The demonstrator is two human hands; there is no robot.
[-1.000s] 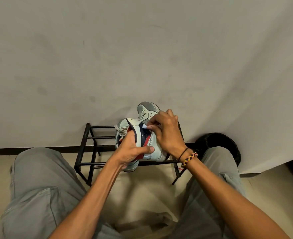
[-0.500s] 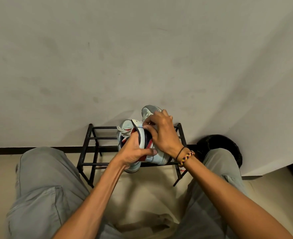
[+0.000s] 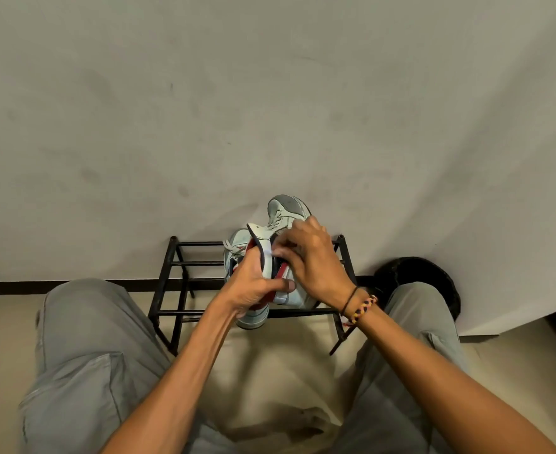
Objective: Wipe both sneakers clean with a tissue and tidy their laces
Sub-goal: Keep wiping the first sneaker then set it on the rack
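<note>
Left hand [image 3: 253, 290] clamps the raised sneaker [image 3: 278, 280] by its heel collar, long axis running away toward the wall, right hand [image 3: 312, 260] curled on its far upper side, second sneaker [image 3: 237, 257] lying just beyond the left knuckles on the rack [image 3: 185, 263].

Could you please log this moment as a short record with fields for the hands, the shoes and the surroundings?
left hand: grips the heel end of the held sneaker, thumb across its side
right hand: fingers curled at the sneaker's collar, pinching something small and white; tissue or lace, cannot tell
other sneaker: on the rack, partly hidden behind the left hand
rack: black metal bars, against the wall
wrist: braided bracelet on the right arm
dark round object: on the floor, right of the rack
</note>
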